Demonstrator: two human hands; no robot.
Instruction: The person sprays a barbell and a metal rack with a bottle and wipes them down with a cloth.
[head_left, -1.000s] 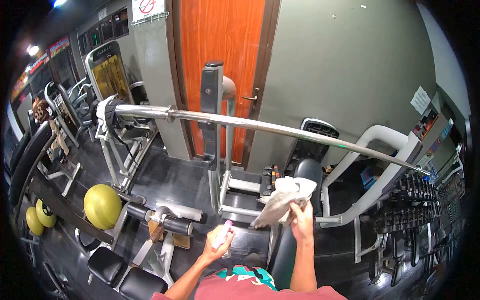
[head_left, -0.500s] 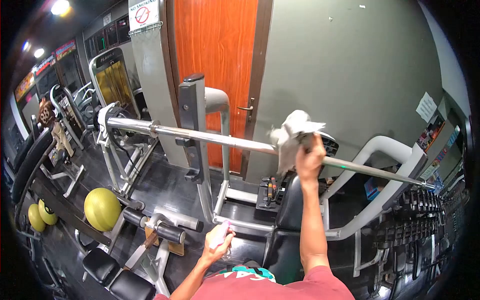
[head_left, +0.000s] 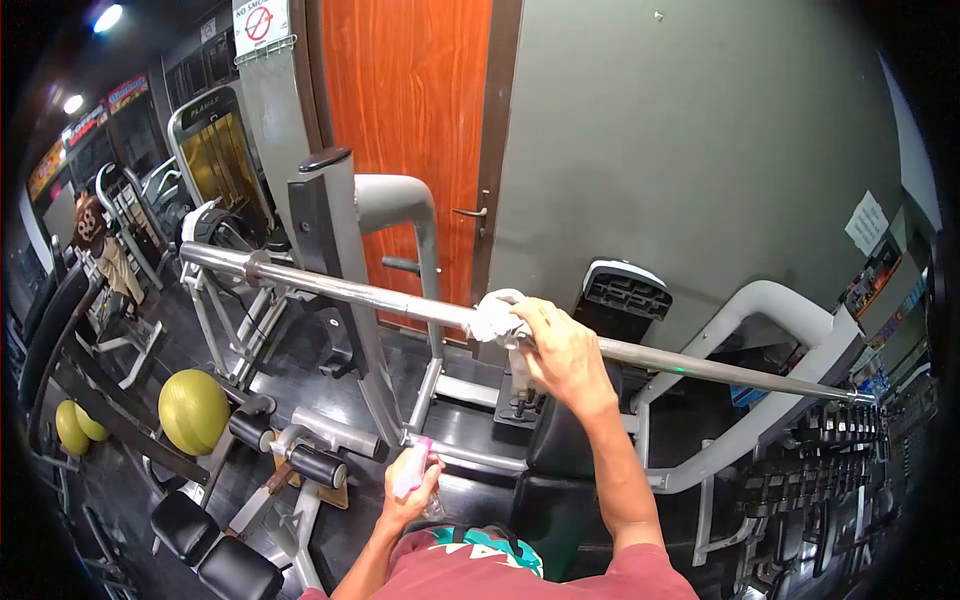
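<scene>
A long metal barbell (head_left: 370, 292) lies across the rack, slanting down to the right. My right hand (head_left: 565, 355) is closed around a white cloth (head_left: 497, 318), which is wrapped over the bar near its middle. Lower down, in front of my body, my left hand (head_left: 408, 492) grips a small bottle (head_left: 410, 475) with a pink top and a pale pinkish body. My fingers cover part of the bottle, and its lower end is hard to make out.
The rack's dark upright (head_left: 335, 250) stands left of centre and a thick grey frame (head_left: 770, 310) on the right. A black padded bench (head_left: 570, 440) is below the bar. Dumbbells (head_left: 810, 465) fill a rack at right. A yellow exercise ball (head_left: 194, 412) and a person (head_left: 105, 250) are at left.
My right hand and the cloth have come down onto the bar and moved left; the cloth was loose and lifted before. My left hand still holds the bottle. The view has shifted slightly.
</scene>
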